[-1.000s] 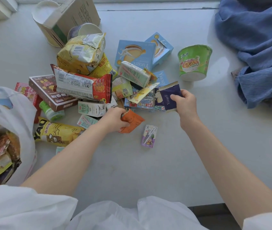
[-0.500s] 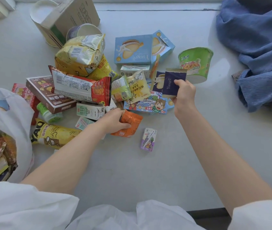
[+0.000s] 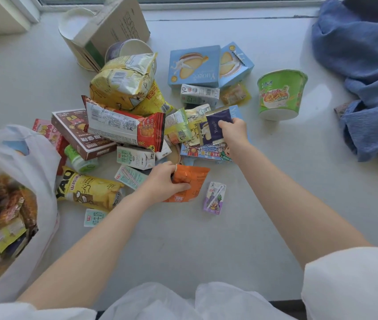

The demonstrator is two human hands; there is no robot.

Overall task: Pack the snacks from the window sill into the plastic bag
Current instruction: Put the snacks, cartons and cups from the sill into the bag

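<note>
Lowered back onto the snack pile, my right hand [image 3: 233, 132] is pinching the navy packet [image 3: 216, 129]; my left hand [image 3: 163, 183] is gripping the orange pouch [image 3: 191, 181] on the window sill [image 3: 241, 239], plastic bag [image 3: 33, 162] lying open at left.

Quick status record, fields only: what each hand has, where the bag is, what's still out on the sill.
left hand: grips orange packet, low over the sill
right hand: holds navy packet above the pile
plastic bag: far left, open, packets already inside
still on sill: green noodle cup, two blue boxes, brown box, red chip bag, yellow YAO bag, small purple carton, milk cartons
off to the right: blue cloth
</note>
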